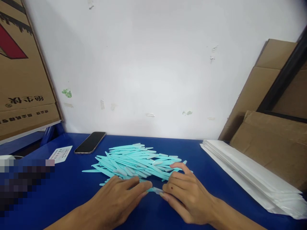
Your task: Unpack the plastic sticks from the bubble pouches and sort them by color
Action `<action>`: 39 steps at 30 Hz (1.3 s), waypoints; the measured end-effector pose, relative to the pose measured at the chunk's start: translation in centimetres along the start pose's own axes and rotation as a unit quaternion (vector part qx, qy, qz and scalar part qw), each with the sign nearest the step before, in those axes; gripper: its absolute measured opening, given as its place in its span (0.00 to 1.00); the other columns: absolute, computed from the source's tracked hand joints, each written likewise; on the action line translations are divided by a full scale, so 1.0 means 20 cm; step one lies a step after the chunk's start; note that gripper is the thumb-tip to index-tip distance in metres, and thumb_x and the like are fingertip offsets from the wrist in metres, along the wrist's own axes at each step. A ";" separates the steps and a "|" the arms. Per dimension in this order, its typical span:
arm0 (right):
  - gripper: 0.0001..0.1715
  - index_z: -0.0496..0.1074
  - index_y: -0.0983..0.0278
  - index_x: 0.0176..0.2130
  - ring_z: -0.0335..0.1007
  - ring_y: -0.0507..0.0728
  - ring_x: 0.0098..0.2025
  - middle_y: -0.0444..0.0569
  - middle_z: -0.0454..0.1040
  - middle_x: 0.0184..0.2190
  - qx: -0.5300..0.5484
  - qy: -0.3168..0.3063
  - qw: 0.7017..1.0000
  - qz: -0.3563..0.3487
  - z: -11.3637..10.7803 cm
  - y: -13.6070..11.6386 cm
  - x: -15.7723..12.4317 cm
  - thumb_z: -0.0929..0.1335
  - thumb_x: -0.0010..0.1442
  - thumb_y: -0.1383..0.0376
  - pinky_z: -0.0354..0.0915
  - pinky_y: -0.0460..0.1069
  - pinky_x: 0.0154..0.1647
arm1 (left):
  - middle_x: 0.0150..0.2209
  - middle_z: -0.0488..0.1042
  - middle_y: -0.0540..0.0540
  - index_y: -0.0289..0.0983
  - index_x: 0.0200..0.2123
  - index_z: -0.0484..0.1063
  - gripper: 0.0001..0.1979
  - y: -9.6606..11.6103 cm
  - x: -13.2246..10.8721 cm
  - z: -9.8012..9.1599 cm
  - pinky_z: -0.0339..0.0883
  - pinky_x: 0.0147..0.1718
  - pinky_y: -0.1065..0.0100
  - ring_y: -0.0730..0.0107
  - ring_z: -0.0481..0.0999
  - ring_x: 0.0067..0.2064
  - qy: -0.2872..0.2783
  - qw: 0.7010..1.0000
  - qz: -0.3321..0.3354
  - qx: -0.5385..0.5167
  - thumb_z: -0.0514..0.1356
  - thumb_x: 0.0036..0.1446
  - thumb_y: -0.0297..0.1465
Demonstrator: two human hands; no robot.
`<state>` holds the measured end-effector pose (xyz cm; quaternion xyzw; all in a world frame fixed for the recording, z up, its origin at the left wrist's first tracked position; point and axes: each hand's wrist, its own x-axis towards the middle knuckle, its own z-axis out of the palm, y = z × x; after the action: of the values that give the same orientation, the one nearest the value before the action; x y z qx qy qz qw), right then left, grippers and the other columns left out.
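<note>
Between my two hands is one slim turquoise eyebrow razor [151, 189] with a translucent cap [157, 190] at its right end. My left hand [122, 195] is closed, thumb and fingers pinching the turquoise handle, most of which they hide. The fingertips of my right hand [188, 195] pinch the cap end, while its index finger is raised and bent. Just beyond my hands lies a loose heap of similar turquoise razors [129, 159], pointing mostly sideways, several showing translucent ends. My knuckles cover the heap's near edge.
The blue table [192, 147] meets a white wall. A phone [90, 142] and a white card [61, 154] lie at the left, near a large carton [21, 73]. Flat white bags [249, 179] are stacked at the right, beside brown cardboard [273, 147]. A blurred patch covers the left edge.
</note>
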<state>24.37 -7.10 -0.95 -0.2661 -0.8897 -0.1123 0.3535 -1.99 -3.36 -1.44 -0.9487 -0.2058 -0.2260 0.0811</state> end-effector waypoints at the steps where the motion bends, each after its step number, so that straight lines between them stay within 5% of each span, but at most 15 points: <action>1: 0.08 0.73 0.65 0.37 0.65 0.51 0.27 0.42 0.75 0.26 0.001 -0.003 1.000 0.001 0.00 0.00 0.00 0.65 0.69 0.70 0.58 0.57 0.60 | 0.37 0.77 0.51 0.44 0.59 0.61 0.17 0.00 0.00 0.00 0.63 0.27 0.66 0.67 0.80 0.30 -0.001 1.000 0.000 -0.004 0.37 0.78 0.33; 39: 0.09 0.75 0.64 0.39 0.68 0.51 0.28 0.42 0.75 0.26 -0.020 -0.007 1.000 0.013 -0.02 0.03 -0.01 0.65 0.71 0.68 0.60 0.56 0.57 | 0.43 0.75 0.49 0.43 0.53 0.66 0.10 0.00 0.01 -0.01 0.63 0.27 0.67 0.68 0.78 0.33 -0.004 0.998 -0.051 -0.045 0.47 0.76 0.33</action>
<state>24.91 -6.84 -0.80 -0.2857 -0.8861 -0.1233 0.3435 -1.82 -3.34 -1.13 -0.9405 -0.2441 -0.2352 0.0254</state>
